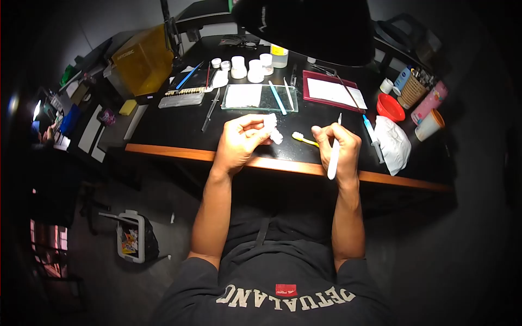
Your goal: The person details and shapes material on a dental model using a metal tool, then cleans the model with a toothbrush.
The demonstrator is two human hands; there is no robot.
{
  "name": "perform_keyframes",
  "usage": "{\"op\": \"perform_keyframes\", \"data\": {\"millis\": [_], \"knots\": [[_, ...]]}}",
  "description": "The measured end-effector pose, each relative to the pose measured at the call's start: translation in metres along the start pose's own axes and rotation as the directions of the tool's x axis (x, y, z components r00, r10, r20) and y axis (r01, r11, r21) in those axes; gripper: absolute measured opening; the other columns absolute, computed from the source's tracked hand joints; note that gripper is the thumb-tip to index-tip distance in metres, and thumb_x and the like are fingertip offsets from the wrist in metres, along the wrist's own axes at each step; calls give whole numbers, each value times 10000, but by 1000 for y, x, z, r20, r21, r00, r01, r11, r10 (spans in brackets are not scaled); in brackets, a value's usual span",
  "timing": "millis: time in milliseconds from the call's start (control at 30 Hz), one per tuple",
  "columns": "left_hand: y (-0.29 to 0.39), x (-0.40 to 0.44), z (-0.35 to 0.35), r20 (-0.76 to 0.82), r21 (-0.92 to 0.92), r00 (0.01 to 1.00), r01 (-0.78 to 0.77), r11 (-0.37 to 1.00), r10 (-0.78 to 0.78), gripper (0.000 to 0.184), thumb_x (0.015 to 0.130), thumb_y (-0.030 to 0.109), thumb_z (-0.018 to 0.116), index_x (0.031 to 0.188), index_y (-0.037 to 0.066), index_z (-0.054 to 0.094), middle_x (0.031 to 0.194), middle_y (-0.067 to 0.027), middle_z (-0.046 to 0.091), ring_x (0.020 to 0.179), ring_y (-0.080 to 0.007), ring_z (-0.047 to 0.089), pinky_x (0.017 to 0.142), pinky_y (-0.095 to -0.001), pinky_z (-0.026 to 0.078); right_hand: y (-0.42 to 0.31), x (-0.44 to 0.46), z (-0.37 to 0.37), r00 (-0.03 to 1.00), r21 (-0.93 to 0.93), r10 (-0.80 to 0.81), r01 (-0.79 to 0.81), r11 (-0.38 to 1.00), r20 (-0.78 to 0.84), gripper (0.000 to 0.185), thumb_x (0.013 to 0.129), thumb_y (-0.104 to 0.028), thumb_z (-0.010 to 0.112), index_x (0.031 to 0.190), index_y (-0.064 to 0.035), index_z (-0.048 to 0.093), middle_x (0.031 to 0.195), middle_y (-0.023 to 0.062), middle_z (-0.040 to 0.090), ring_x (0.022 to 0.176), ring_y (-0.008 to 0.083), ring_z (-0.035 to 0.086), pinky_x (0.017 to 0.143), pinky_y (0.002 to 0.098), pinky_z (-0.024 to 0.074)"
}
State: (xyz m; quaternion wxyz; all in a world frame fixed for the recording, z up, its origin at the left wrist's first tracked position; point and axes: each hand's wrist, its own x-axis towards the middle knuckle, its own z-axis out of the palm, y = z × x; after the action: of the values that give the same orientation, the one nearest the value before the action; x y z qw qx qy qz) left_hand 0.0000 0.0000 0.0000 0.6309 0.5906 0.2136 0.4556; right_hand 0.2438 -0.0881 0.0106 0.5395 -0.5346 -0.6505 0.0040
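My left hand (239, 140) is closed on a small, lumpy white piece (273, 129), pinched between thumb and fingers above the table's front edge; it looks like a plaster dental model. My right hand (341, 146) is wrapped round a white-handled knife (334, 160). Its thin tip points away from me, and the handle's end sticks out toward me. Between the hands is a yellow toothbrush (309, 141) with white bristles; the right hand hides its far end.
A glass slab (291, 91) with a white pad and a blue-handled tool is behind the hands. White jars (238, 68) stand further back. To the right are a dark red tray (309, 81), a syringe (373, 138), white cloth (392, 144) and red bowl (390, 107). A black lamp overhangs.
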Motion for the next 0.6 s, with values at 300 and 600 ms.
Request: {"op": "perform_keyframes", "data": {"millis": [300, 600], "knots": [[3, -1, 0, -27, -23, 999, -24, 999, 23, 304, 973, 78, 775, 1233, -59, 699, 1067, -111, 767, 946, -153, 757, 827, -279, 621, -13, -1, 18, 998, 425, 54, -58, 903, 22, 776, 1080, -721, 239, 1196, -7, 522, 905, 129, 776, 697, 124, 663, 697, 262, 506], [5, -1, 0, -22, -45, 1000, 9, 999, -10, 350, 966, 54, 767, 1285, -59, 678, 1073, -114, 765, 928, -152, 752, 805, -277, 625, -32, -5, 35, 961, 483, 202, -270, 833, 190, 252, 1114, -246, 573, 1086, 4, 562, 891, 144, 789, 655, 109, 684, 584, 253, 531]]}}
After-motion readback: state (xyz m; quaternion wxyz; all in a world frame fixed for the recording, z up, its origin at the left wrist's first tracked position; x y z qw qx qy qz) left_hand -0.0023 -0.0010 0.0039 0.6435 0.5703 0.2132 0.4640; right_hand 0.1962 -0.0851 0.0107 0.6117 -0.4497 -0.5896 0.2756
